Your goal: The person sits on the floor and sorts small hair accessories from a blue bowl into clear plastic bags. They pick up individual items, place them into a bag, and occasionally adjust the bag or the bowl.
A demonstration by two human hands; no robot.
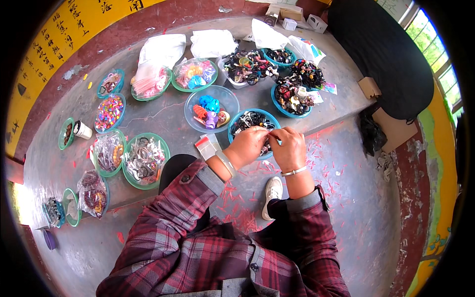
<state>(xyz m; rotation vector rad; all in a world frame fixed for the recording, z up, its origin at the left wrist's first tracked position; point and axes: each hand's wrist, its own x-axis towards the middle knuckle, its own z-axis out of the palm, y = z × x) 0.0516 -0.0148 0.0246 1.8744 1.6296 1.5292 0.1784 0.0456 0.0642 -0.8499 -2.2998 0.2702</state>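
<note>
Left hand (249, 145): pinching small piece (270, 136), kind unclear
Right hand (291, 150): likewise pinched
Blue bowl (230, 130): best work above near rim

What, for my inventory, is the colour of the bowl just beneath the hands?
Blue; the bowl shows best in the head view.

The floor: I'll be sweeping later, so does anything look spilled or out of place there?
Yes: thin red scraps lie scattered over the grey floor around the white shoe, looking like litter, since other small pieces mostly sit in bowls.
</note>
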